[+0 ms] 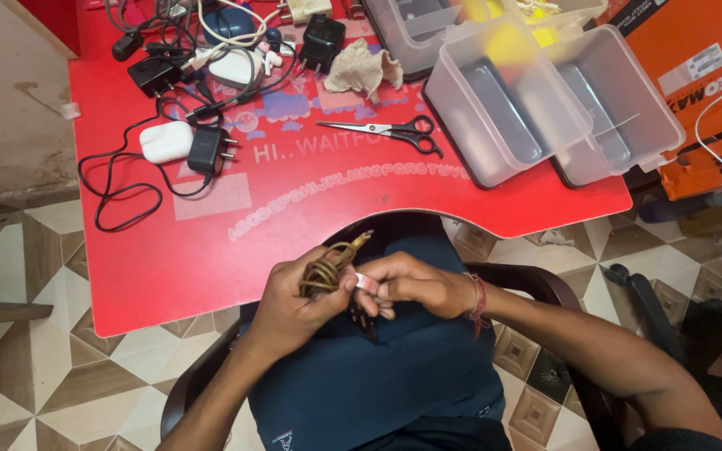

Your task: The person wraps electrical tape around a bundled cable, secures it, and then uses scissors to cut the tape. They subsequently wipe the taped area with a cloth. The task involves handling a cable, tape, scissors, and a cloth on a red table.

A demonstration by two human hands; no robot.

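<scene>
Gripping a coiled brown cable bundle (325,271) above the lap, the left hand (294,305) closed around it. The right hand (415,284) pinched a small white tape strip (367,282) against the coil, just below the red plastic table (236,250).

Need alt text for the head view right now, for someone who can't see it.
Over the lap, the left hand grips a coiled brown cable while the right hand pinches a pale strip at it. Beyond, steel scissors lie on the red table.

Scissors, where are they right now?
In the head view, the scissors lie flat on the red table, right of middle, between the crumpled cloth and the clear plastic boxes.
</scene>
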